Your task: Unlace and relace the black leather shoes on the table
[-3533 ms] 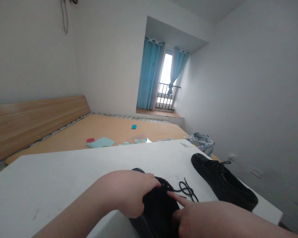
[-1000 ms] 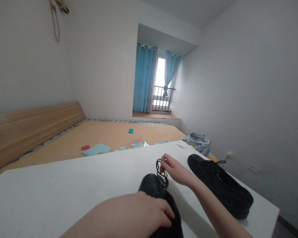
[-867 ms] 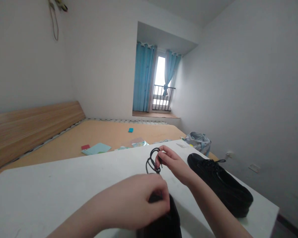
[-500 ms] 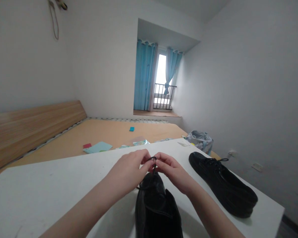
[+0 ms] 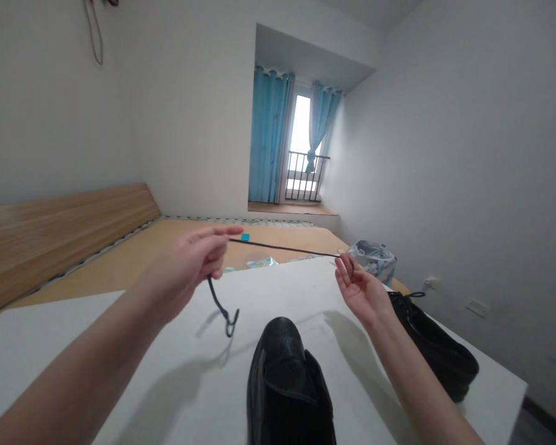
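A black shoelace [image 5: 282, 248] is stretched between my two hands above the white table. My left hand [image 5: 192, 262] is closed on it, and a loose, curled end dangles below that hand. On the other side, my right hand [image 5: 359, 284] pinches the lace between thumb and fingers. Below and between my hands stands a black shoe [image 5: 285, 371], toe pointing away, with no lace showing on it. A second black shoe [image 5: 438, 349] lies to the right, partly behind my right forearm, with its lace tied on.
The white table [image 5: 278, 296] reaches to the right edge near the wall. Beyond it is a bed [image 5: 296, 235] with a wooden headboard [image 5: 69, 235] and a small blue item [image 5: 245, 237]. A light-coloured bag [image 5: 375, 256] stands behind the table's right corner.
My hands were together at the shoe's toe with the lace; they have moved apart and up, pulling it taut. The lace has come away from the near shoe.
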A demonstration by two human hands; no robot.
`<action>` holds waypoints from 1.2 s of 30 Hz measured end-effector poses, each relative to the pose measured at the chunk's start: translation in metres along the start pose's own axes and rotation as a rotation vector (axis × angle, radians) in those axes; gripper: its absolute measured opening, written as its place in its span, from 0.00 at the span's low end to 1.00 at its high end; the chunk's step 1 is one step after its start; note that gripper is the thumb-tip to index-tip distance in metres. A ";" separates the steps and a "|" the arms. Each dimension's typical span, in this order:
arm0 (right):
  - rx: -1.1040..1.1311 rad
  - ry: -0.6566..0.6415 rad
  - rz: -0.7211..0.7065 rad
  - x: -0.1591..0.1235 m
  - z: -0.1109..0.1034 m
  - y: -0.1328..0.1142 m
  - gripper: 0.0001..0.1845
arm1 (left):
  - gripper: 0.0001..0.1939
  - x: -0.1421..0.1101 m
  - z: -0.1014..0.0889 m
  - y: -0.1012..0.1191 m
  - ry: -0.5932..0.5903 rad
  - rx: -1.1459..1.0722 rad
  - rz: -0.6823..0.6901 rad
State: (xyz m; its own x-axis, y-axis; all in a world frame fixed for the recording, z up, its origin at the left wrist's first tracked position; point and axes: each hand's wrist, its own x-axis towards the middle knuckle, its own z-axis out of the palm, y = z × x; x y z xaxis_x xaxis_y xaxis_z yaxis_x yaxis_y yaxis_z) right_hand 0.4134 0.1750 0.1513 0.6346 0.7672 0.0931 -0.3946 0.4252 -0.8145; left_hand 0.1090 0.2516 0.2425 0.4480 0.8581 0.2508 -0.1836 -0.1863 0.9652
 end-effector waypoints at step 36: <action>-0.908 -1.236 0.779 -0.031 0.004 0.014 0.13 | 0.13 -0.056 0.066 -0.045 -0.735 1.176 0.188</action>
State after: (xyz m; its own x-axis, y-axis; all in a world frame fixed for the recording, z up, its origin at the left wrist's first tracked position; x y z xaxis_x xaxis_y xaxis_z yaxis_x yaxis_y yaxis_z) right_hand 0.3856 0.1595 0.1398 -0.5299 0.7162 -0.4541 0.4120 -0.2506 -0.8761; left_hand 0.1493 0.1801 0.1899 0.9165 0.4000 0.0087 0.3768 -0.8702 0.3173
